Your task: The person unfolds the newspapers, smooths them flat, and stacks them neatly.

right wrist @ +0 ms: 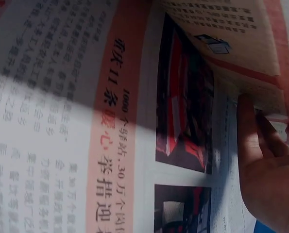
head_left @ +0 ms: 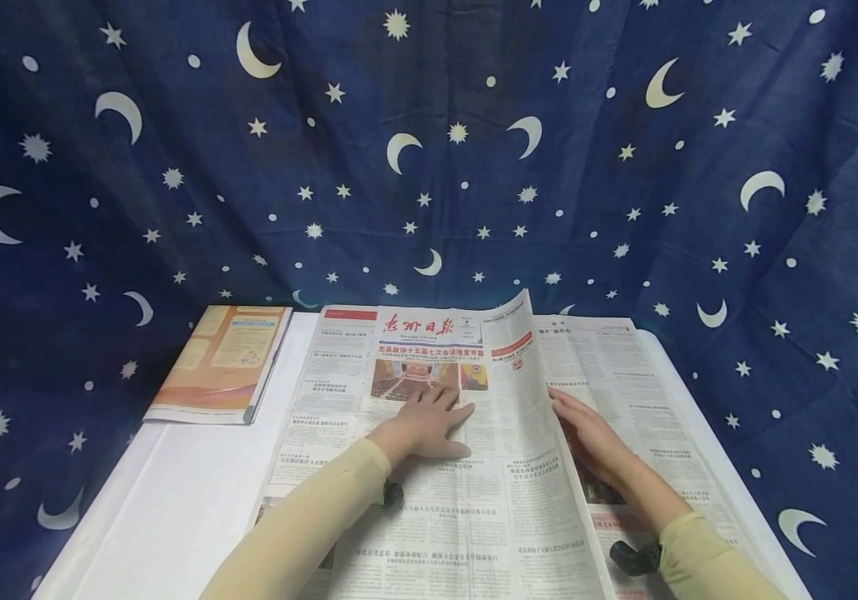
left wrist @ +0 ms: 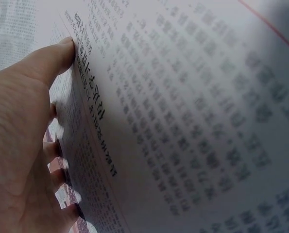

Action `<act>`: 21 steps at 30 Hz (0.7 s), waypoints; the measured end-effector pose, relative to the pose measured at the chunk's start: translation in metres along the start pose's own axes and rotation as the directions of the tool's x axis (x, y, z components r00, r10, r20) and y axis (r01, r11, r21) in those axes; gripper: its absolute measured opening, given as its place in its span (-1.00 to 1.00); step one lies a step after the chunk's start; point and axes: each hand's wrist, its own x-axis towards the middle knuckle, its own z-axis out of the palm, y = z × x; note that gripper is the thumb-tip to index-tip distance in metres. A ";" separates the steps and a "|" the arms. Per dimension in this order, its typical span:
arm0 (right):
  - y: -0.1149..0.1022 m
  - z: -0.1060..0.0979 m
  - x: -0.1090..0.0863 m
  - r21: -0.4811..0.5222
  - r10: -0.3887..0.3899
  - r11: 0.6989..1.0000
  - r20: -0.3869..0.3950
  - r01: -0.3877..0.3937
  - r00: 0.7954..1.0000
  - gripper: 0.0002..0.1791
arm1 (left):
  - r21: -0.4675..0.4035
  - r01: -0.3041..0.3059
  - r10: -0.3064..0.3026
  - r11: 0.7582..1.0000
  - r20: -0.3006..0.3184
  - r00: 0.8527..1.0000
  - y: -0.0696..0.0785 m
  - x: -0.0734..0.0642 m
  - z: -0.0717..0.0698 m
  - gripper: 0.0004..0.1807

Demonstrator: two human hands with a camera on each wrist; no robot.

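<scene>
A newspaper (head_left: 413, 533) with a red masthead lies spread over the table, its right-hand page (head_left: 529, 417) lifted and standing up at a slant. My left hand (head_left: 424, 423) rests on the front page just below the printed photo, fingers spread. In the left wrist view, the thumb and fingertips of the left hand (left wrist: 23, 111) touch the printed sheet. Behind the lifted page, my right hand (head_left: 597, 437) has its fingers extended against the page's underside. The right wrist view shows the right hand (right wrist: 270, 179) beside the raised sheet, over an inner page with dark photos (right wrist: 185, 107).
An orange booklet (head_left: 222, 362) lies at the table's back left. White table surface (head_left: 166, 492) shows on the left. A dark blue curtain (head_left: 429, 208) with moons and stars hangs behind and along the sides.
</scene>
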 end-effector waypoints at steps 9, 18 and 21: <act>-0.004 0.007 0.001 0.053 0.011 0.999 -0.023 -0.010 1.000 -0.37 | 0.001 -0.001 0.001 1.000 -0.009 1.000 0.000 0.000 -0.001 -0.08; -0.008 0.016 0.003 -0.017 -0.021 1.000 -0.104 0.020 0.994 -0.42 | -0.003 -0.006 0.006 1.000 -0.007 1.000 0.000 0.002 0.000 -0.07; -0.011 0.021 0.002 -0.083 -0.077 0.994 -0.126 0.067 0.989 -0.38 | -0.038 -0.004 0.004 0.999 -0.005 1.000 -0.001 0.001 0.002 -0.09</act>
